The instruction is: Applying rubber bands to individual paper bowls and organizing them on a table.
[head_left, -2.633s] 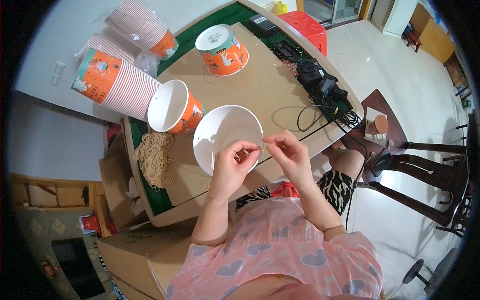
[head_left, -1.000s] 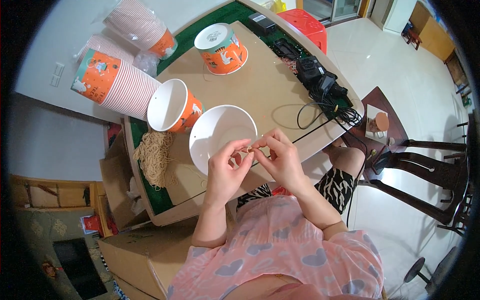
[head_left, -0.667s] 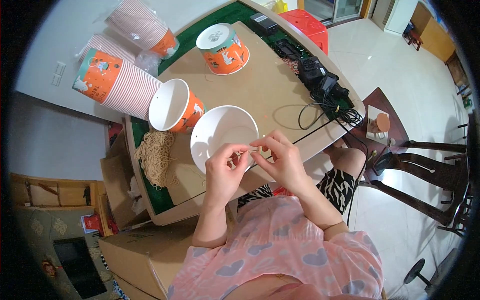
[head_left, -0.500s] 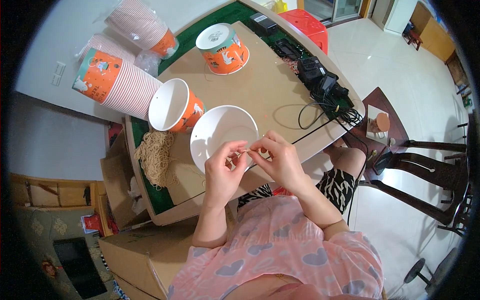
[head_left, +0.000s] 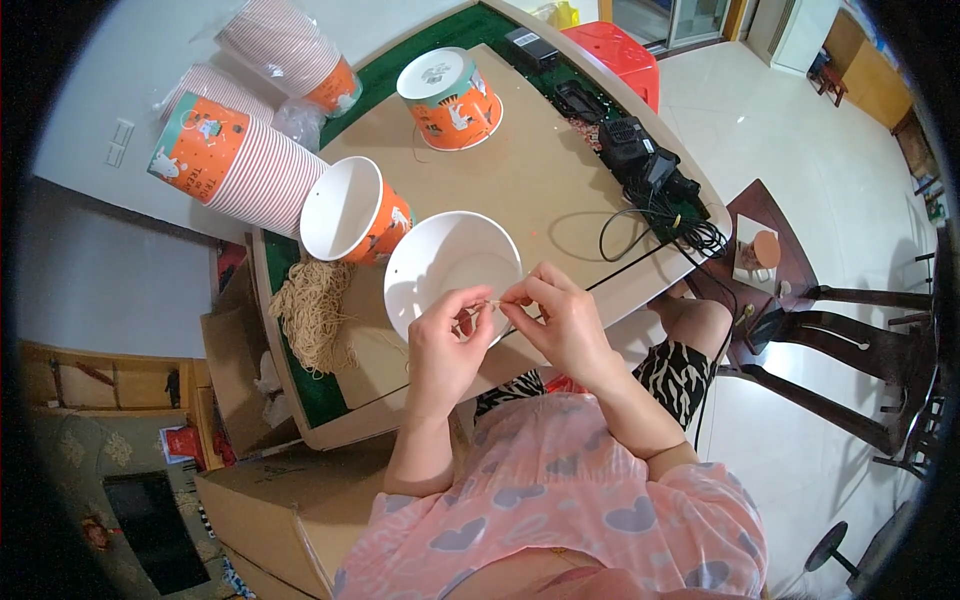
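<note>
My left hand (head_left: 447, 345) and my right hand (head_left: 562, 325) meet over the near rim of a white paper bucket (head_left: 412, 270). Both are closed in a pinch, fingertips almost touching. A short bit of pale string (head_left: 493, 303) shows between them; most of it is hidden by the fingers. The bucket's open mouth faces me, and a small dark hole shows in its wall. Left of it, an orange paper bucket (head_left: 385, 232) lies tilted with its white inside showing. A heap of beige strings (head_left: 312, 315) lies at the table's left edge.
Stacked striped paper buckets (head_left: 262, 165) lean at the back left, some in clear plastic. An upside-down orange bucket (head_left: 455, 112) stands farther back. Black adapters (head_left: 630, 145) and coiled cable (head_left: 700, 235) line the right edge. A cardboard box (head_left: 290, 500) sits below the table.
The hands hold the same pinch at nearly the same place, the fingertips shifting only slightly. The whole view has moved a little; the buckets and strings stay put.
</note>
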Tool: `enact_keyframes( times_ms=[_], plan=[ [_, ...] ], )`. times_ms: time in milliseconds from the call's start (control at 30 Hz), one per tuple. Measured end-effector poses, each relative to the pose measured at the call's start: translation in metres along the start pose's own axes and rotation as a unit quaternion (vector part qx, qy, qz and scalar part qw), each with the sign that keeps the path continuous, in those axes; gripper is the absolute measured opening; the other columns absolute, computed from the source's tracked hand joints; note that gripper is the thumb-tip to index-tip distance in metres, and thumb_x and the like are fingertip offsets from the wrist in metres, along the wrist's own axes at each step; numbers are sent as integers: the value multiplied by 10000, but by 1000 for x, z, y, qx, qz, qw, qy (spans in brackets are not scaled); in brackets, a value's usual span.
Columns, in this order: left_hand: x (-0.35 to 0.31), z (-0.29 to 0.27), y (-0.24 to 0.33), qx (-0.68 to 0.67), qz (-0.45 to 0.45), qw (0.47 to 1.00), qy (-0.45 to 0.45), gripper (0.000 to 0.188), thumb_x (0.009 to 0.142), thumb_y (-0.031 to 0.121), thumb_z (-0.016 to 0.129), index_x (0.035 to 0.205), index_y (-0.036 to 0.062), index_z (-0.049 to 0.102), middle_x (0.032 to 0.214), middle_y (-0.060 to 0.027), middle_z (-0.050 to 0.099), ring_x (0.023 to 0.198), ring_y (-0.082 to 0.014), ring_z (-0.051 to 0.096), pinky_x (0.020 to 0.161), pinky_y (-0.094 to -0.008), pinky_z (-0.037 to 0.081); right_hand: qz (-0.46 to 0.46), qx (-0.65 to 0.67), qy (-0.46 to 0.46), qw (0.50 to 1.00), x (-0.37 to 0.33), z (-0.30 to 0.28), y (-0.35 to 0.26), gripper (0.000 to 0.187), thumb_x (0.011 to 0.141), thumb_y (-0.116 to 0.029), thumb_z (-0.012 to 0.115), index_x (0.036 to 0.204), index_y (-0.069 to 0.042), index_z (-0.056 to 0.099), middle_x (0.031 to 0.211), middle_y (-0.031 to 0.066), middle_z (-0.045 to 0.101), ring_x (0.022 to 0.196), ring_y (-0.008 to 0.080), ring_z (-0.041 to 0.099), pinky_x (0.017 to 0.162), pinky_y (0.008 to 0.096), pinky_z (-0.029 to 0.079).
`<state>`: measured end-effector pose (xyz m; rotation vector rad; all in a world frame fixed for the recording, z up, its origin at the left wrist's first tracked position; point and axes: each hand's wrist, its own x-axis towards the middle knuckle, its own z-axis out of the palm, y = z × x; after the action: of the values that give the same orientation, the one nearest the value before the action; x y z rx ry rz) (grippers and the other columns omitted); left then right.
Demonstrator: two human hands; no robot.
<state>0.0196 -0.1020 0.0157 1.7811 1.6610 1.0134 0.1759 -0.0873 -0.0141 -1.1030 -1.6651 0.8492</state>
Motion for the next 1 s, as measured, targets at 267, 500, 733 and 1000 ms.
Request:
enact_keyframes(
  times_ms=[267, 500, 733, 1000],
  plan=[
    [0, -2, -7, -23, 3, 999, -22, 180, 805, 16, 696, 983, 29, 675, 808, -47, 685, 599, -74, 538, 526, -228, 434, 6, 16, 14, 1000, -1, 2, 0, 114, 796, -48, 708, 904, -36, 672, 811, 52, 565, 629, 156, 536, 558, 275, 443],
    [-2, -6, 4, -79, -52, 996, 5, 157, 824, 22, 694, 980, 25, 674, 784, -30, 678, 616, -55, 530, 528, -208, 415, -10, 7, 27, 1000, 1, 0, 0, 112, 794, -79, 708, 885, -58, 646, 862, 100, 584, 700, 275, 642, 613, 360, 509],
    [-3, -5, -6, -56, -12, 998, 16, 83, 878, 35, 644, 954, 1, 653, 812, -41, 673, 674, -56, 564, 572, -200, 428, -2, 13, 19, 1000, -3, 0, -1, 95, 799, -73, 701, 869, -62, 637, 855, 93, 580, 701, 262, 643, 612, 354, 508],
    [-3, 2, -7, -53, 35, 995, 81, 58, 914, 43, 604, 931, -6, 631, 798, -31, 655, 711, -58, 577, 616, -195, 442, -10, 28, 32, 999, -1, 2, -2, 98, 807, -54, 705, 884, -41, 647, 855, 66, 582, 650, 178, 561, 561, 294, 451]
  ],
)
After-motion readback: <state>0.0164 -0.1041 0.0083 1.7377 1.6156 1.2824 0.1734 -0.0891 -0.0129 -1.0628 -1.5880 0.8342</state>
